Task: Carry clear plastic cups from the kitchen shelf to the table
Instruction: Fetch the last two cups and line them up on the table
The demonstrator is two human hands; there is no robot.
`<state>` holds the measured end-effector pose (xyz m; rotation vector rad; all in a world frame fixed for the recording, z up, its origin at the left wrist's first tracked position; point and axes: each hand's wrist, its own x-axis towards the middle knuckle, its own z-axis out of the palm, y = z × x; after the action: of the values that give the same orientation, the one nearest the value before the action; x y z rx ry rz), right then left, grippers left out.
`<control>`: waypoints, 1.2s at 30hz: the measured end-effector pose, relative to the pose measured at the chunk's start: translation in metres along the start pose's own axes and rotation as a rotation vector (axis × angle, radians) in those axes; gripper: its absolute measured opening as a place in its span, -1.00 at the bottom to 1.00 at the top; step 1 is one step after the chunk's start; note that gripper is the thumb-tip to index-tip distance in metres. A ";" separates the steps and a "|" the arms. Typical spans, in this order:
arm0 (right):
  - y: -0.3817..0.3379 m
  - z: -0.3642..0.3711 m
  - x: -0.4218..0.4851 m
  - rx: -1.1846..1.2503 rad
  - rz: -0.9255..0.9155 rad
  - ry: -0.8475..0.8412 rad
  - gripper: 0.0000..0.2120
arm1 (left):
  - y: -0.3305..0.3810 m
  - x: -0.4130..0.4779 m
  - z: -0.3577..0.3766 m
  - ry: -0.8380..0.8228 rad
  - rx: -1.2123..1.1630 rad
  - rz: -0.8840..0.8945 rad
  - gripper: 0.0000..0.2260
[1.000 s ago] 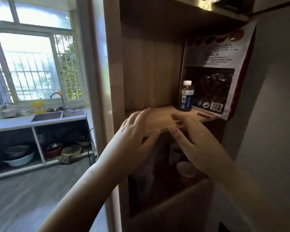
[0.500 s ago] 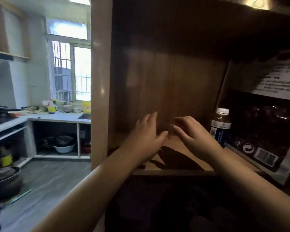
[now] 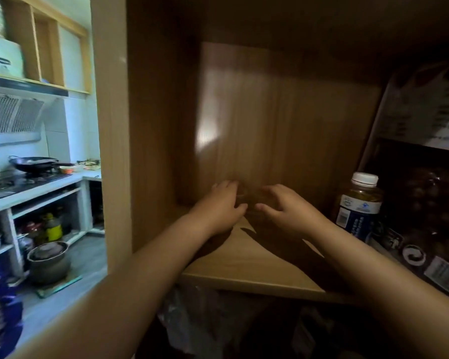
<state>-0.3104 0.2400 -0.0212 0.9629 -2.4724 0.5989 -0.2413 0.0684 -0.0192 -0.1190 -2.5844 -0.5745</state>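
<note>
The cups (image 3: 246, 200) sit deep on the shelf (image 3: 244, 260), at 12 o'clock from the camera, in the gap between the two hands. The left hand (image 3: 222, 206) closes in from 9 o'clock and the right hand (image 3: 287, 209) from 3 o'clock, about equally near. Both have curled, part-open fingers; whether either grips yet I cannot tell. The cups seem upright, but the count is lost in the dark. One bottle (image 3: 359, 207) stands at 3 o'clock.
</note>
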 end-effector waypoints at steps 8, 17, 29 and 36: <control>0.003 0.001 0.003 -0.055 -0.060 -0.017 -0.58 | 0.000 0.007 0.003 -0.027 -0.042 -0.007 -0.66; -0.001 -0.006 -0.010 -0.019 -0.099 0.024 -0.72 | 0.005 0.001 0.004 -0.009 0.019 0.047 -0.84; -0.037 -0.036 -0.057 0.074 -0.183 0.105 -0.89 | 0.013 -0.051 -0.031 0.044 0.007 0.180 -0.84; -0.082 -0.048 -0.088 0.175 -0.267 0.153 -0.94 | 0.018 -0.106 -0.068 0.123 0.026 0.243 -0.87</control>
<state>-0.1824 0.2565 -0.0079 1.2400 -2.1388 0.7748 -0.1154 0.0584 -0.0094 -0.3713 -2.4114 -0.4436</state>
